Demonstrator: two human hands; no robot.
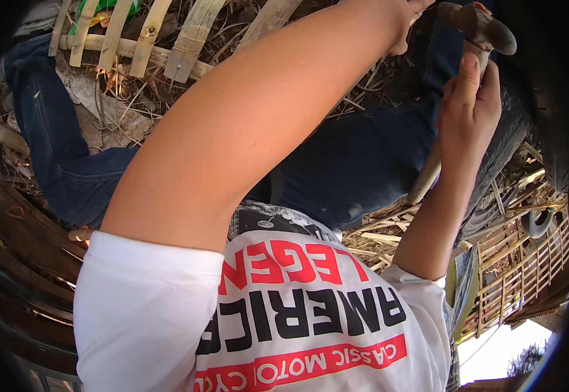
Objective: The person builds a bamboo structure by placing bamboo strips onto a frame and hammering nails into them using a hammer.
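Observation:
My right hand (470,108) is closed around the wooden handle of a hammer (477,27), high up near its dark, worn metal head. The handle's lower end slants down past my wrist, and the thumb lies along the grip. My left arm stretches across the view to the upper edge. There my left hand (405,23) is partly cut off by the frame; its visible fingers look curled, close to the hammer head. What they hold, if anything, is hidden.
Pale bamboo slats (189,46) are fixed to a crosspiece at the upper left, beside green plastic (105,6). My legs in dark jeans (356,157) spread over ground littered with dry straw and leaves. At right stands a bamboo lattice (519,261) near a dark tyre (503,163).

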